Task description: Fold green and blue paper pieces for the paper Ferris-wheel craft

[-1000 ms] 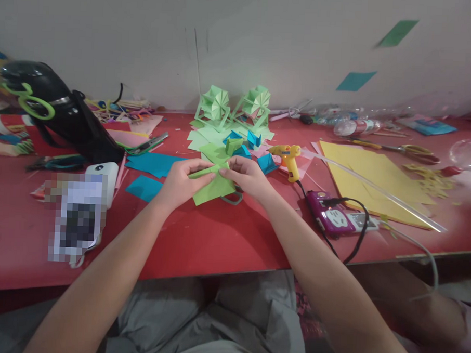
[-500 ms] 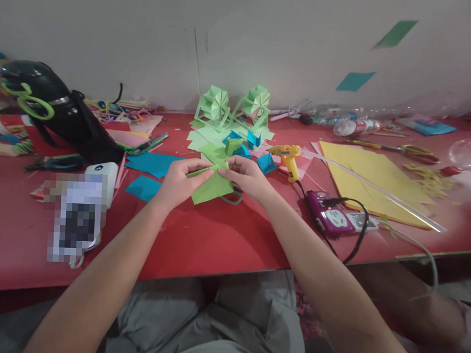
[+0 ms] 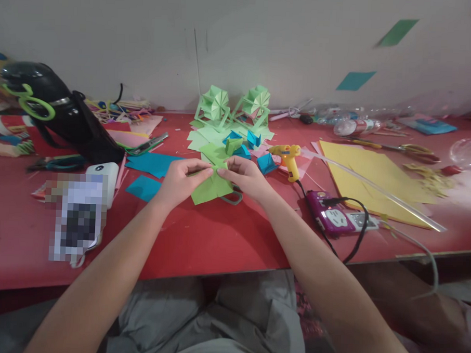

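Red bench [image 3: 201, 242] unchanged; left hand [image 3: 178, 182] and right hand [image 3: 245, 177] keep pinching the green paper [image 3: 211, 188], fold edge tightened slightly.

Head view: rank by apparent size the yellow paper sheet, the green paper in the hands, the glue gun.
1. yellow paper sheet
2. green paper, held by both hands
3. glue gun
Apparent size only; the sheet lies farther right.

This was a paper-craft workroom: a red surface [image 3: 217, 243] against a bare wall, coloured paper sheets [image 3: 370, 174] strewn across it, folded green models [image 3: 231, 106] at centre back, a glue gun [image 3: 288, 158], scissors [image 3: 404, 148] at right.
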`<control>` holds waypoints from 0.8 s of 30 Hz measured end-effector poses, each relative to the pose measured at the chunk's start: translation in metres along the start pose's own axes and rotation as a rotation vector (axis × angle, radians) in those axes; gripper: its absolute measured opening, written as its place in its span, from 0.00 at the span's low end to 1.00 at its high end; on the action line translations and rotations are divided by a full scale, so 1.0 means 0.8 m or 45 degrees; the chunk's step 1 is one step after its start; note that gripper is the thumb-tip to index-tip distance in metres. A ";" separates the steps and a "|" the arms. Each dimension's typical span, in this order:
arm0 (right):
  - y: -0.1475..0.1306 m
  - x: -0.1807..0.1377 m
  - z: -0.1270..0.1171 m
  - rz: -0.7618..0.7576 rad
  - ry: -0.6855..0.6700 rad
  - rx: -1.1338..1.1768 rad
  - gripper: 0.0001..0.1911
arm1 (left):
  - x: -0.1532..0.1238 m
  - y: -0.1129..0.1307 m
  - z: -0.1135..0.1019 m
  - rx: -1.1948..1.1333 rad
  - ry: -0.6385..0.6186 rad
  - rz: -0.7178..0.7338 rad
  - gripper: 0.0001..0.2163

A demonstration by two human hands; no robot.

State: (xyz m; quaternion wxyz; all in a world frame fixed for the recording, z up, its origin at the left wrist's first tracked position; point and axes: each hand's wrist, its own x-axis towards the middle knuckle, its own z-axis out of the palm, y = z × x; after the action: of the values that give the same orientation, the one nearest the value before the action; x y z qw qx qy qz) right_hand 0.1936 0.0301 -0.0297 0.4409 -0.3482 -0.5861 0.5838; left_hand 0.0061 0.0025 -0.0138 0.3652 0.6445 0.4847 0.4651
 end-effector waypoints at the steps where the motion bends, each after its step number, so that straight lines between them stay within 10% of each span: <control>1: 0.000 0.000 0.000 0.003 -0.002 0.000 0.23 | 0.000 0.000 0.000 -0.003 -0.002 -0.005 0.13; 24: -0.006 -0.003 0.001 -0.009 0.011 -0.039 0.22 | 0.002 0.000 -0.001 0.022 -0.003 0.047 0.12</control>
State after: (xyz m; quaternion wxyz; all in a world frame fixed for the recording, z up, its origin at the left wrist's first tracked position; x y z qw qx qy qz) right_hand 0.1943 0.0271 -0.0255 0.4401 -0.3554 -0.5943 0.5717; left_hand 0.0057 0.0038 -0.0135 0.3515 0.6570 0.4765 0.4667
